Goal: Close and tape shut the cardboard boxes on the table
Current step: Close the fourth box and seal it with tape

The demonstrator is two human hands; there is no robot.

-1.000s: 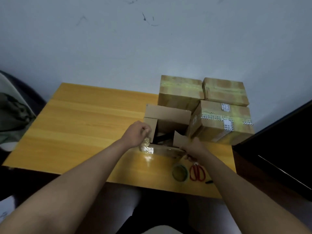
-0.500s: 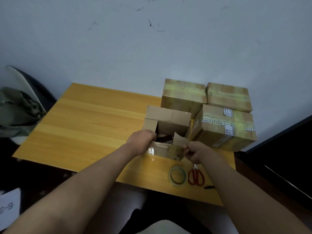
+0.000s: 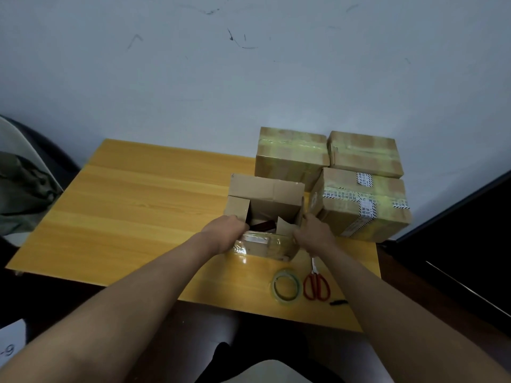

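Note:
An open cardboard box (image 3: pixel 272 200) stands on the wooden table (image 3: pixel 132 205) with its flaps up and something dark inside. My left hand (image 3: pixel 225 230) grips the box's near left corner, fingers curled over the rim. My right hand (image 3: pixel 313 233) holds the near right corner by the small right flap. The near wall of the box is covered in shiny clear tape. A roll of clear tape (image 3: pixel 286 286) and red-handled scissors (image 3: pixel 316 286) lie on the table just in front of the box, to the right.
Three taped-shut cardboard boxes (image 3: pixel 362 205) are stacked behind and right of the open one, against the wall. A dark cabinet (image 3: pixel 456 244) stands beyond the table's right edge. A chair with grey-green cloth (image 3: pixel 22 189) is at the left.
Both hands have shifted slightly up the box's near corners, and the box has turned a little upright. The camera view has risen.

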